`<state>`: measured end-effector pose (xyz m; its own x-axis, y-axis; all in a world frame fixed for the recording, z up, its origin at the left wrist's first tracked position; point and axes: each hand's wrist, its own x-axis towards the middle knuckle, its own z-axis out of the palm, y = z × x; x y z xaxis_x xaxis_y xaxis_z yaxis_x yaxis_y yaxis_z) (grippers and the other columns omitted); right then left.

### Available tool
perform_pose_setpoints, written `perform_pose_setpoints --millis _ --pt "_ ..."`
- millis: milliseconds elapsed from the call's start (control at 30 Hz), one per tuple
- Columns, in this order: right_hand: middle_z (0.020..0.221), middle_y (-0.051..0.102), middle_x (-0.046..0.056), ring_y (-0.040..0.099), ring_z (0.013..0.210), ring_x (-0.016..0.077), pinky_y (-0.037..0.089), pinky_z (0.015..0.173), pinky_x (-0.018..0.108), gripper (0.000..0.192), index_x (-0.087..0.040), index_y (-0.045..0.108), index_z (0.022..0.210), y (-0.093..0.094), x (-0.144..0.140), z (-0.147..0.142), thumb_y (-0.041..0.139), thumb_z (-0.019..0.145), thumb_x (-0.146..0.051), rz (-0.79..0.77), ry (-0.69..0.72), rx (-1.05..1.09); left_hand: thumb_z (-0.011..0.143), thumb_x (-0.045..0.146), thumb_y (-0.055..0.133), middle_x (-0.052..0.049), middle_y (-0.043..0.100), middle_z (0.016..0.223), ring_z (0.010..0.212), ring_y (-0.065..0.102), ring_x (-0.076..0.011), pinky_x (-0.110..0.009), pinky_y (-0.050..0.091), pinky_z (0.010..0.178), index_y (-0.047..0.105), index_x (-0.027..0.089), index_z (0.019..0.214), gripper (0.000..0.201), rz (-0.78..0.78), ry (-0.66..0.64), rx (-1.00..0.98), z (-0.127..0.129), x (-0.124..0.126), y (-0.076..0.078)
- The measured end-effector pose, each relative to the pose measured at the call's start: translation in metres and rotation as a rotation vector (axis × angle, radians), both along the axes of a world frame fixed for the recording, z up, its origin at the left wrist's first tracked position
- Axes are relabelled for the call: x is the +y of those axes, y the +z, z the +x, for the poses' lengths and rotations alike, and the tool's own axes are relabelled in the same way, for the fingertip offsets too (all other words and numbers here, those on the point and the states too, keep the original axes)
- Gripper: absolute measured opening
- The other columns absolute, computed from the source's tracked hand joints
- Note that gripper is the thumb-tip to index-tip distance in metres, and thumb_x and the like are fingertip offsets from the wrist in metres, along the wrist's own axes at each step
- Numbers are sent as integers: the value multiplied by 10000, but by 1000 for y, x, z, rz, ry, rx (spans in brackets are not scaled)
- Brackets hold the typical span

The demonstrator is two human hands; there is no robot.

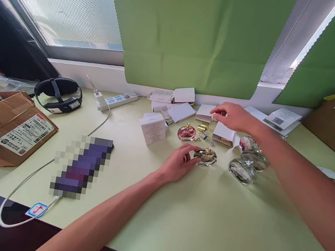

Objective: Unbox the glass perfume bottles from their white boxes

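A person's two bare arms reach over a pale green surface [203, 218] toward its far edge, under a window. The left hand [178, 162] rests on the surface, its fingers curled around a round clear glass bottle [206, 156] with a gold neck, gripping its side. The right hand [234, 116] hovers farther back, palm down, fingers loosely spread over a small white box [205, 112], holding nothing visible. Just behind the gripped bottle stands a pink bottle [187, 133]. To its right lie more glass bottles [242, 170]. Another white box [153, 128] stands left of the pink bottle. Near the left edge lie a torn cardboard parcel [1, 126] and a black headband [58, 93].
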<state>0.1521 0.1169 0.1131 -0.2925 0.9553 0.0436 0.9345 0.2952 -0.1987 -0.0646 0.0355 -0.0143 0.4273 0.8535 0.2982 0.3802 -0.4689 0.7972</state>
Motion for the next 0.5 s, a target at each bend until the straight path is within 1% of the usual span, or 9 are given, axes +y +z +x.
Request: perform_pose_setpoints --millis 67,167,200,267,300,367,433,500 --pt "1192 724 65 672 1000 212 515 811 316 375 -225 677 1239 5 -26 9 422 1022 -393 55 -17 162 931 351 632 -50 680 1001 637 555 -108 -261 484 602 642 222 1222 319 3 -13 5 0 -1 1" --pt "1025 748 56 678 906 230 535 753 361 360 -254 730 1103 0 -65 18 549 934 -516 59 -58 618 913 356 650 -41 683 978 630 554 -106 -256 485 593 649 223 1192 309 14 -33 6 1 -3 3" --pt "1004 747 56 680 902 233 539 756 367 338 -257 733 1070 -4 -76 18 597 904 -518 51 -67 737 911 355 651 -38 684 976 624 550 -102 -253 486 589 649 223 1185 304 18 -37 6 1 -4 4" --pt "1003 748 50 686 907 227 542 770 361 312 -258 722 1043 -11 -96 17 657 866 -506 33 -81 876 913 346 646 -35 686 984 616 545 -95 -248 490 590 646 222 1183 297 30 -41 12 2 -5 5" --pt "1005 749 46 690 898 222 541 765 353 305 -257 715 1035 -14 -105 16 673 856 -501 17 -85 894 917 340 641 -36 687 991 615 544 -92 -245 492 593 643 222 1188 296 39 -37 18 2 -5 4" --pt "974 752 33 693 844 213 536 716 337 289 -263 711 1020 -20 -124 10 675 855 -497 -36 -80 815 924 332 631 -44 684 1027 617 548 -87 -243 498 600 638 222 1201 298 60 -19 33 2 -4 4" --pt "924 749 17 683 769 202 524 665 331 229 -280 714 1008 -31 -143 2 641 886 -459 -97 -43 628 933 324 618 -58 677 1081 626 557 -85 -244 503 604 635 222 1209 294 79 18 42 2 -2 2" --pt "927 746 13 677 742 189 526 683 340 171 -282 708 1013 -48 -158 -8 575 941 -362 -116 36 435 942 308 603 -69 672 1120 636 568 -86 -245 506 600 631 222 1216 288 97 64 34 2 1 0"
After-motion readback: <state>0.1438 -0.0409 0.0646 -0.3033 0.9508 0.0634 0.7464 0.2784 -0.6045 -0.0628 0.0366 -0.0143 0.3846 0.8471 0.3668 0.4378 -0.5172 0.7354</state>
